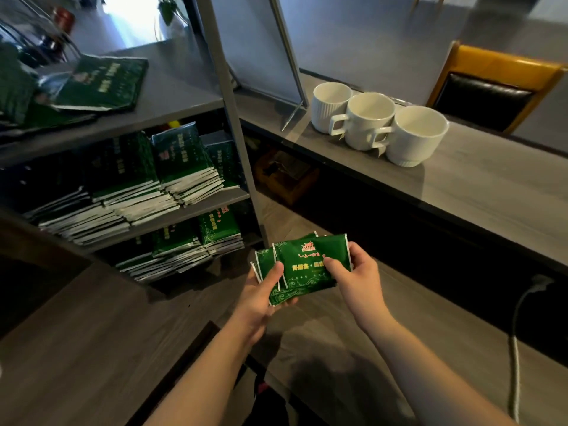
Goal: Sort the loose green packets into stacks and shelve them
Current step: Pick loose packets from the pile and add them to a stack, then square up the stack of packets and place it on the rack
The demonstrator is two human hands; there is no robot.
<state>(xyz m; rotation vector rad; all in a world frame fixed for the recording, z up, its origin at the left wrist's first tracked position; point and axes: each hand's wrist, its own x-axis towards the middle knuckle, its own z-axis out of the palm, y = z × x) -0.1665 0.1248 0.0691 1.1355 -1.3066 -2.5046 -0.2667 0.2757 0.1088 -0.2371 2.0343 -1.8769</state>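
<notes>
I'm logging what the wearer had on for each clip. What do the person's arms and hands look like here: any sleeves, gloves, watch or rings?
Both forearms are bare right up to the bottom edge of the frame, with no sleeve in view. The left hand and right hand are ungloved. No watch, bracelet or ring shows on the wrists or on the fingers that can be seen.

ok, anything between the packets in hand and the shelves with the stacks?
Nothing visible. Both the left hand and right hand hold the green packets just right of the shelf unit. The shelf fronts are open; only the unit's slanted metal post stands at the near corner, beside the path.
</notes>
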